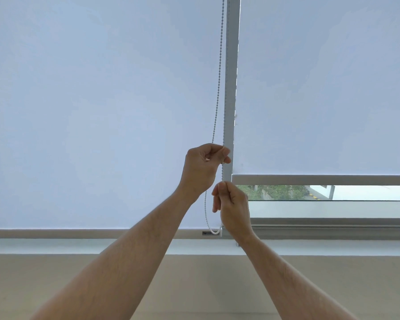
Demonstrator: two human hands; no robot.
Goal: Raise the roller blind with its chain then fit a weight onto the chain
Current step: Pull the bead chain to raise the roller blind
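Observation:
A white bead chain (219, 72) hangs as a loop beside the grey window post (231, 88). My left hand (201, 169) pinches the right strand of the chain at about mid height. Just below it, my right hand (232, 204) grips the same strand between thumb and fingers. The loop's bottom, with a small white piece (218, 231) on it, hangs by the sill. The right roller blind (321, 88) sits with its bottom bar (321, 180) a little above the sill, showing a strip of window. The left roller blind (90, 112) is fully down.
A grey sill (79, 233) runs along the bottom of both windows, with a beige wall (56, 285) below it. Through the gap under the right blind I see greenery and a road (286, 192).

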